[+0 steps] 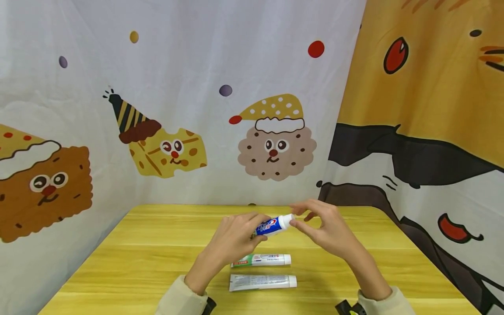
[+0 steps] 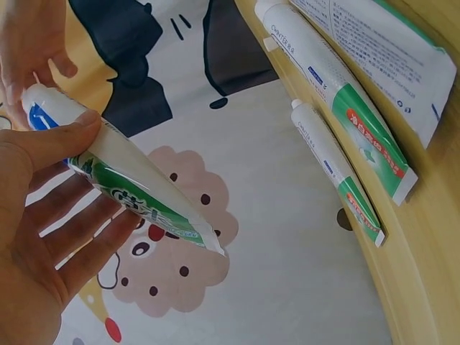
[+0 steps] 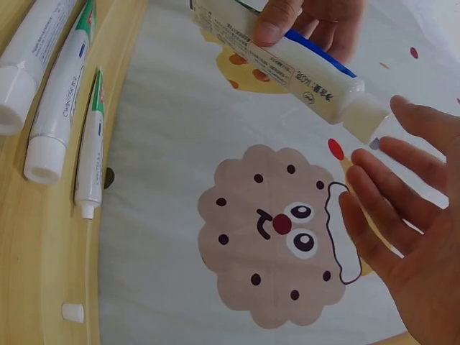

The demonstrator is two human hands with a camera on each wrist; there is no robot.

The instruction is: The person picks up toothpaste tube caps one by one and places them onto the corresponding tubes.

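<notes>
My left hand [image 1: 235,234] pinches a blue, green and white toothpaste tube [image 1: 267,226] between thumb and fingers, above the table. Its white cap [image 3: 364,118] is on and points right toward my right hand [image 1: 324,227]. In the right wrist view, that hand's spread thumb and fingers are right beside the cap without gripping it. On the table lie a white toothpaste tube [image 1: 261,281] with grey print and a white-and-green toothpaste tube [image 1: 261,260]. Both wrist views show a smaller white-and-green tube [image 3: 90,154] with a bare nozzle, out of sight in the head view.
A small loose white cap [image 3: 72,312] lies on the wooden table [image 1: 157,258] near its far edge. Behind the table hangs a white curtain [image 1: 220,52] with cartoon biscuits, and a patterned orange and black cloth [image 1: 425,105] hangs at the right.
</notes>
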